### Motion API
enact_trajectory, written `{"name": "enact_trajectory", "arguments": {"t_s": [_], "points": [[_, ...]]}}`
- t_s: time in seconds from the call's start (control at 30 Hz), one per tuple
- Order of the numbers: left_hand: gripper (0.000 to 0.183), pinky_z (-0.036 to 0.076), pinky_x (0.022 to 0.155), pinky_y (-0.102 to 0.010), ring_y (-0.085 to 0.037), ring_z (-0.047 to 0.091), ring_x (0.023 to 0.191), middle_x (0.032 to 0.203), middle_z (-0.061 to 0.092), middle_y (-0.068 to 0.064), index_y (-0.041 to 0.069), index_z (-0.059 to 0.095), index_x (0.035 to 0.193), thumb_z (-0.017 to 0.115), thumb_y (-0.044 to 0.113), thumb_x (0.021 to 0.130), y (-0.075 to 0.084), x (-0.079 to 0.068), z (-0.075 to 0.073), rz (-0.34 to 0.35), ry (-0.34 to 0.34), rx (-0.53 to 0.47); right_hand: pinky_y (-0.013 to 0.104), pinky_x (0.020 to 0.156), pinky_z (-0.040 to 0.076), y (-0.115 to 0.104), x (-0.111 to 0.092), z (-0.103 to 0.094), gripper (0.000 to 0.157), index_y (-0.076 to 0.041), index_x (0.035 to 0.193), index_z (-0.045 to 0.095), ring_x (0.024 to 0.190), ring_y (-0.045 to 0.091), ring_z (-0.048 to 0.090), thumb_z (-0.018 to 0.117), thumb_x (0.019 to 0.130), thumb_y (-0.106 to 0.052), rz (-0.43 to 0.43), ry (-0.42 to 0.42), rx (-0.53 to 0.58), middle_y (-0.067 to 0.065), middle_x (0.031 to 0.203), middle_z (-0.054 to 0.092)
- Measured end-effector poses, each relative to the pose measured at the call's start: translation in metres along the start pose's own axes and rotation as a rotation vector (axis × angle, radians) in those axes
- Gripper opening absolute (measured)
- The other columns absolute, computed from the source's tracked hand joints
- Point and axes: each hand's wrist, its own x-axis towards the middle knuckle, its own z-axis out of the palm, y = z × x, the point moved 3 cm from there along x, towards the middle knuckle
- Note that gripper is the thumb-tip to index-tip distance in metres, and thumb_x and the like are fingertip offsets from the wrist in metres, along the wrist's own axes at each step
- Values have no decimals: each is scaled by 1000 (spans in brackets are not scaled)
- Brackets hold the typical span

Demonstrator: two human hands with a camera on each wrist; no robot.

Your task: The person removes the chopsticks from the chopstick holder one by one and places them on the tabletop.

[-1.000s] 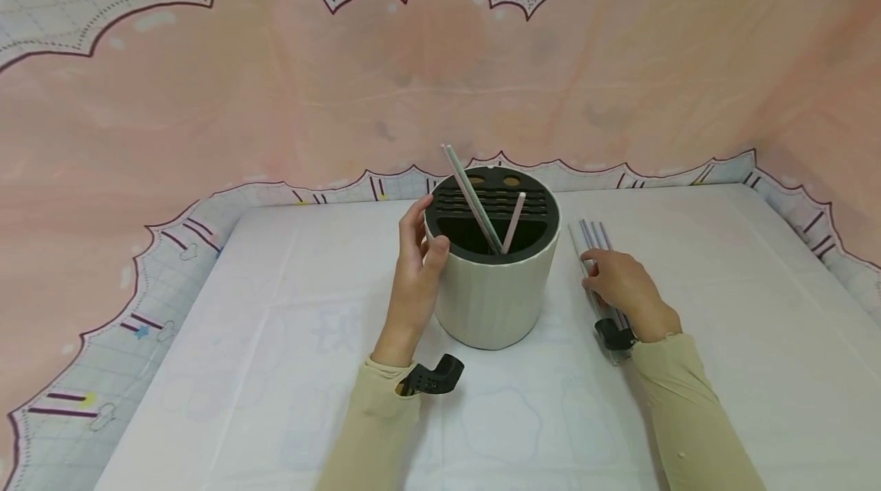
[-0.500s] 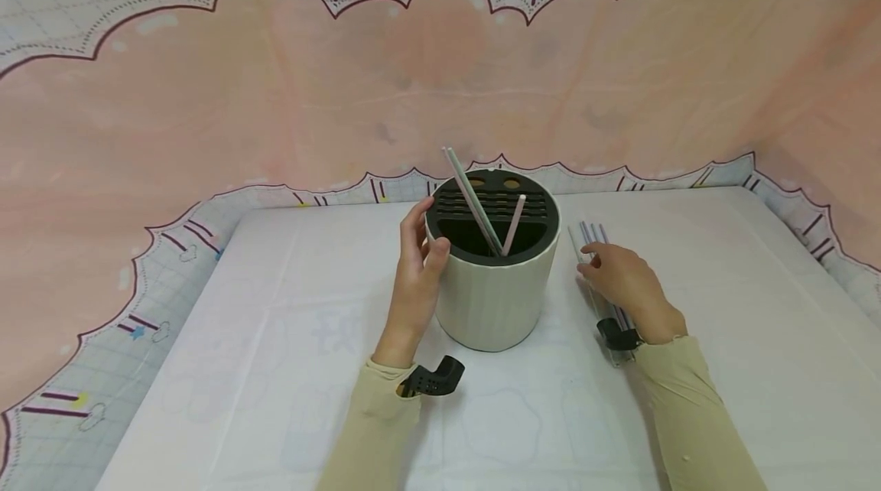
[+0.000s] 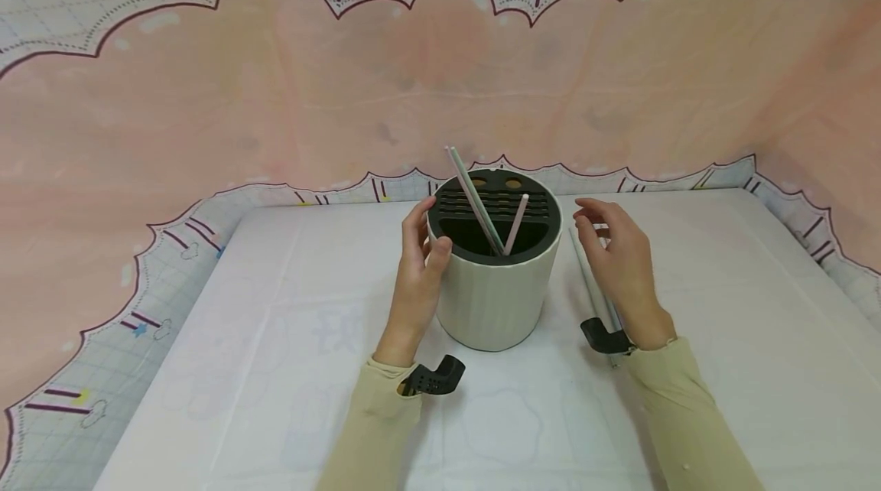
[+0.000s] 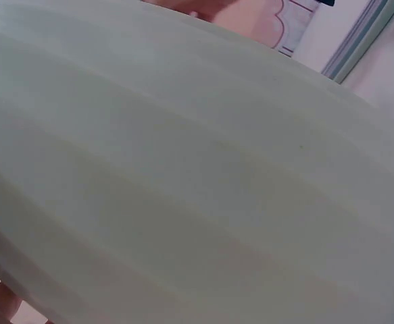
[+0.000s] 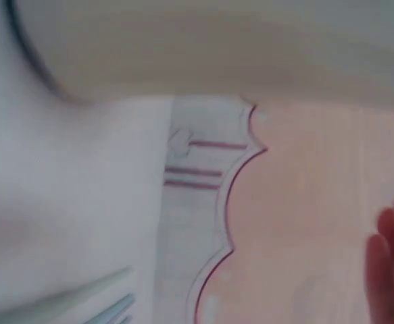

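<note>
Left hand point(image 3: 417, 273) grips the holder point(image 3: 492, 307) at nine o'clock; right hand point(image 3: 622, 265), loosely open, hangs over sticks point(image 5: 68, 297) at three o'clock, probably light, stiff, best pinched mid-length.

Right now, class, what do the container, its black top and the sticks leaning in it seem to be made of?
Container: probably satin plastic, given its soft sheen and smooth bands; ceramic is possible.
Black top: likely moulded matte plastic, from its even colour and regular slots.
Sticks: perhaps plastic, smooth and pastel; paper remains possible.
</note>
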Motion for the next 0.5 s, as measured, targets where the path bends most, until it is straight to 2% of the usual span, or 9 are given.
{"name": "enact_trajectory", "arguments": {"t_s": [0.1,0.23,0.33,0.5], "points": [[66,23,101,-44,-8,18,131,142,21,17,41,22,134,41,69,78,0,0,0,-3,-1,2,16,77,42,-11,0,-3,22,-6,108,60,91,15,55,51,90,-13,-46,90,52,4,96,60],[66,23,101,-44,-7,19,130,141,21,17,41,22,134,40,69,78,0,0,0,-5,-4,0,18,82,41,-28,-1,-6,19,-5,105,61,95,16,54,52,89,-9,-79,153,126,5,99,60],[66,23,101,-45,-6,19,130,141,21,17,41,22,134,40,69,78,0,0,0,-5,-4,-3,22,85,40,-44,-2,-7,20,-3,105,61,95,16,54,53,87,-3,-106,156,200,6,101,60],[66,23,101,-44,-7,18,130,142,20,17,41,22,134,41,69,78,0,0,-1,-8,-1,0,28,92,38,-79,-6,-12,21,6,105,57,100,20,52,53,84,5,-211,112,292,16,101,58]]}}
